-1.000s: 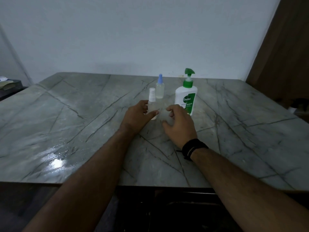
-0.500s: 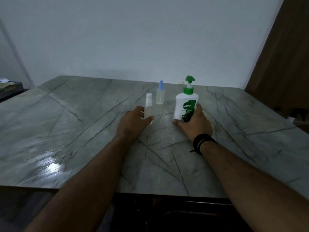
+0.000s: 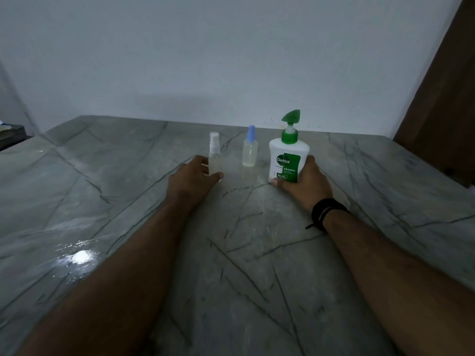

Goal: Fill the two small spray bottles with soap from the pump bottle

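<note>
**Both hands on bottles, nothing opened yet**

Right now the pump bottle (image 3: 288, 156) stands upright on the desk (image 3: 257, 253), and the right hand (image 3: 304, 185) wraps its lower body: thumb across the front below the green label, fingers round the far side. Its green pump head points up, nozzle unturned. To that hand's left, well apart, the left hand (image 3: 191, 179) cups the foot of the white-capped spray bottle (image 3: 214, 156), thumb at the front of its base and fingers behind it, so the bottle sits inside the curl of the hand. Between the two hands, a little beyond the fingertips, the blue-capped spray bottle (image 3: 249, 150) stands alone and untouched, with what looks like pale liquid inside.

As I judge it, this is the opening step: source and first target are being taken hold of, and no soap has been moved in this step. Both small bottles wear their tops, so the next move calls for unscrewing the white sprayer, which needs a second hand. The right hand would have to let the pump bottle go, or the left must steady the small bottle while the right twists. After that the narrow neck has to sit directly beneath the nozzle.
</note>
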